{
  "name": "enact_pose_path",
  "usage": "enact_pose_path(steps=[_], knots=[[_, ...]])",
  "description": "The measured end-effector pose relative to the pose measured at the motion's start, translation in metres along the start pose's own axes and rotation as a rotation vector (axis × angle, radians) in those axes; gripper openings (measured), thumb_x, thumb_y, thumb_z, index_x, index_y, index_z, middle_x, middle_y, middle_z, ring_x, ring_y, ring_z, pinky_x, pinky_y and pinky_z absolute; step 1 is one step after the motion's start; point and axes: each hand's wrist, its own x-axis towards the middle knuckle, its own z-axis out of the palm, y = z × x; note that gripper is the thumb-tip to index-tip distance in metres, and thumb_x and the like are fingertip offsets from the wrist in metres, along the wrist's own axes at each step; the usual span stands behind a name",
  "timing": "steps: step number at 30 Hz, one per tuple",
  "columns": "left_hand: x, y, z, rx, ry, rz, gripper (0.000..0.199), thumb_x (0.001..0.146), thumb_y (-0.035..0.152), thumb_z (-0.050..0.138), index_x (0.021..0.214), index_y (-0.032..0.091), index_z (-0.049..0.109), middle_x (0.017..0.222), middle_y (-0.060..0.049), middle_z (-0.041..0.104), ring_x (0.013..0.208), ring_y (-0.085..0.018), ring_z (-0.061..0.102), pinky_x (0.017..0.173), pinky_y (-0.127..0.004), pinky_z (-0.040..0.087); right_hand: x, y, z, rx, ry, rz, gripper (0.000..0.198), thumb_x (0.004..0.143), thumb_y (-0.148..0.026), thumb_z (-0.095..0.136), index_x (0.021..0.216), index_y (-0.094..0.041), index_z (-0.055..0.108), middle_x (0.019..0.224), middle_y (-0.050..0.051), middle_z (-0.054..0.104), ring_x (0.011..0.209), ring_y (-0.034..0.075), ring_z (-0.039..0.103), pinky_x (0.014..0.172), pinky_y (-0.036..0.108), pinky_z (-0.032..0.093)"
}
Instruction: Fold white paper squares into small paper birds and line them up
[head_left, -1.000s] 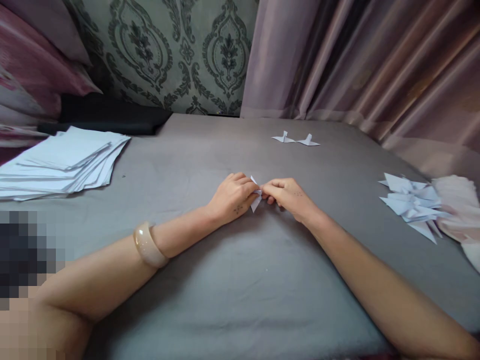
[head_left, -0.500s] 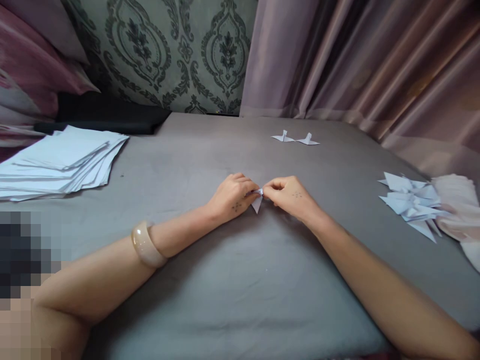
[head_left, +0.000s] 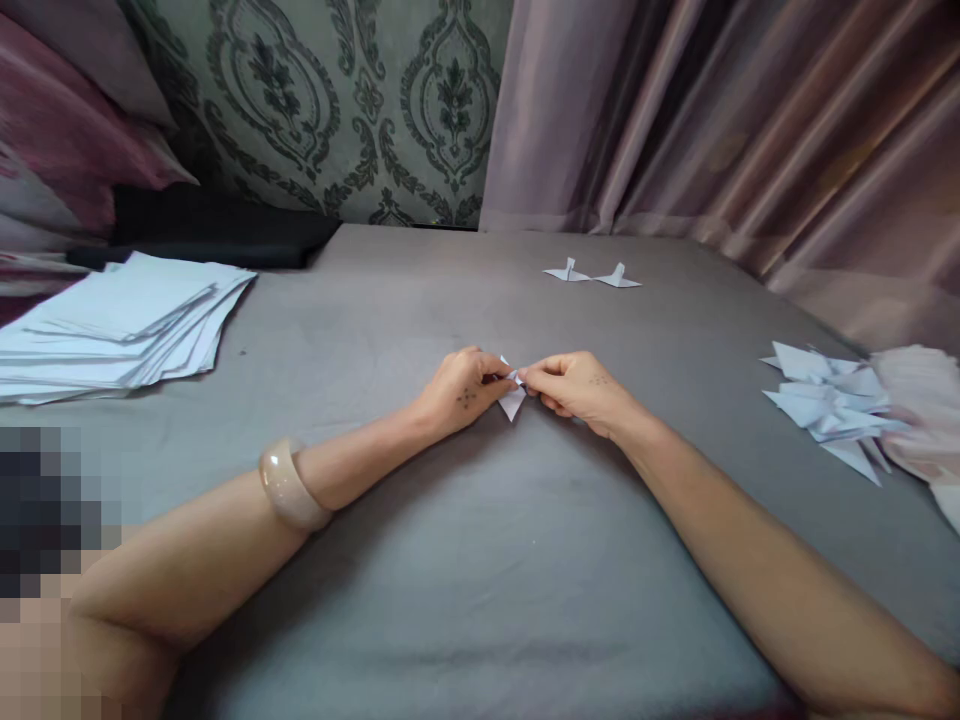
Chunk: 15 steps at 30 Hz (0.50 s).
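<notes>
A small white folded paper crane (head_left: 511, 404) is pinched between both hands above the grey cloth, partly covered by the fingers. My left hand (head_left: 466, 392), with a pale bangle (head_left: 291, 487) on its forearm, grips the paper from the left. From the right, the thumb and fingertips of my right hand (head_left: 576, 392) close on its upper part. One pointed flap hangs down below the fingers and another tip shows above them. The finer folds are too small to make out.
Two folded paper cranes (head_left: 592, 274) stand farther back on the grey cloth (head_left: 450, 560). More folded paper pieces (head_left: 829, 400) lie in a pile at right, beside a pale pink cloth (head_left: 922, 410). A stack of white paper sheets (head_left: 142, 310) lies at left, before a black folded cloth (head_left: 225, 225).
The fingers have shifted slightly on the paper, and a tip now shows above them. My left fingers have drawn back a little, so more of the folded paper is visible.
</notes>
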Motion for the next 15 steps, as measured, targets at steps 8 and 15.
enact_pose_path(steps=[8, 15], knots=[[0.0009, -0.0028, 0.0022, -0.047, -0.007, -0.051, 0.016, 0.086, 0.028, 0.061, 0.085, 0.021, 0.076, 0.074, -0.002, 0.067, 0.072, -0.015, 0.058, 0.066, -0.024, 0.043, 0.0021, -0.0035, -0.0064, 0.052, -0.087, 0.060, 0.020, 0.077, -0.029, 0.068, 0.065, -0.014, 0.063, 0.052, -0.004, 0.048, 0.044, 0.003, 0.034, 0.038, 0.018, 0.022], [0.0004, -0.0043, 0.0027, -0.110, -0.030, -0.063, 0.017, 0.086, 0.029, 0.061, 0.086, 0.022, 0.077, 0.080, -0.001, 0.070, 0.075, -0.015, 0.061, 0.069, -0.024, 0.045, 0.0070, -0.0018, -0.0087, 0.064, -0.101, 0.101, 0.021, 0.076, -0.029, 0.071, 0.064, -0.014, 0.062, 0.054, -0.003, 0.052, 0.042, 0.003, 0.039, 0.035, 0.017, 0.023]])
